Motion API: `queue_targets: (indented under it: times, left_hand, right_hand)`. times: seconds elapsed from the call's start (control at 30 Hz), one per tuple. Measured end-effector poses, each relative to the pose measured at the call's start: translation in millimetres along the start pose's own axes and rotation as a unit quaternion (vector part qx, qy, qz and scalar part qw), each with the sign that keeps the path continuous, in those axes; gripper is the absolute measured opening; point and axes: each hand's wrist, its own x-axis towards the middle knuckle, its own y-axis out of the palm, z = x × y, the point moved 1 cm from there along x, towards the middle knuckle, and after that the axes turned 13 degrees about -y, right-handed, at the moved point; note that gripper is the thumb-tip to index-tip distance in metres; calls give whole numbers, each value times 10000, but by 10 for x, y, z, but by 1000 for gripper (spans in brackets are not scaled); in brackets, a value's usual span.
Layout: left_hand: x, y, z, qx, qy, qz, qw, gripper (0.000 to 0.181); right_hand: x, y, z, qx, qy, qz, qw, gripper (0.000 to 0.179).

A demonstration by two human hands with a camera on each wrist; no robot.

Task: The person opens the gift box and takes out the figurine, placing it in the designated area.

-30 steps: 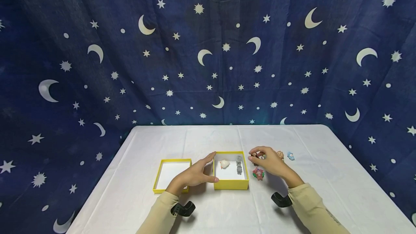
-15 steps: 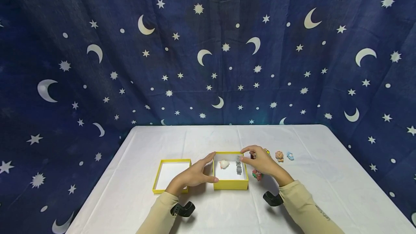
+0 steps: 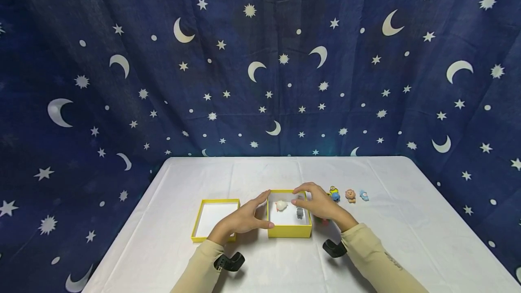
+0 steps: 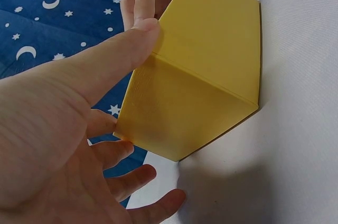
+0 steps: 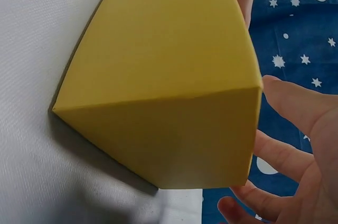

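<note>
Between my two hands an open yellow box (image 3: pixel 289 231) with a white inside stands on the table. My left hand (image 3: pixel 246 217) spans its left side. In the left wrist view the thumb (image 4: pixel 142 36) touches the rim and the other fingers spread beside the wall. My right hand (image 3: pixel 320 202) reaches over the right wall from the outside, thumb and index finger apart, nothing visible between them. In the box lie a small round white figure (image 3: pixel 281 205) and, under my right fingers, a grey figure (image 3: pixel 300 213). Part of the grey one's surroundings is hidden by the hand.
A shallow yellow-edged lid (image 3: pixel 215 217) lies left of the box, partly behind my left wrist. Right of my right hand stand a yellow-and-blue minion figure (image 3: pixel 334 194), a lion figure (image 3: pixel 350 196) and a light-blue figure (image 3: pixel 364 195). A red-green figure (image 3: pixel 324 222) peeks from below the hand.
My right hand has moved left from the figures to above the box's right side, uncovering the minion and lion and covering most of the red-green figure. My left hand stays put.
</note>
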Motion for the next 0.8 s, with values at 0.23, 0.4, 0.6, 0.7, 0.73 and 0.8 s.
queue_targets:
  times: [0.23, 0.4, 0.6, 0.7, 0.73, 0.8]
  left_hand:
    - [-26, -6, -26, 29, -8, 26, 10000, 101]
    - [-27, -10, -21, 47, -38, 54, 10000, 99]
    - [-24, -9, -17, -21, -45, 76, 10000, 98]
    - [-23, -10, -18, -27, -43, 82, 10000, 99]
    - [-23, -10, -20, -25, -36, 85, 10000, 99]
    - [-25, -12, -23, -12, -28, 89, 10000, 99]
  right_hand:
    - [46, 51, 10, -95, -257, 118, 9996, 36]
    - [99, 127, 13, -251, -49, 225, 9994, 34]
    - [130, 175, 28, -420, 92, 463, 9980, 37]
    - [138, 182, 30, -462, 145, 528, 9974, 37]
    - [141, 182, 37, -457, 196, 535, 9973, 37]
    - [152, 184, 46, -521, 276, 579, 9966, 37]
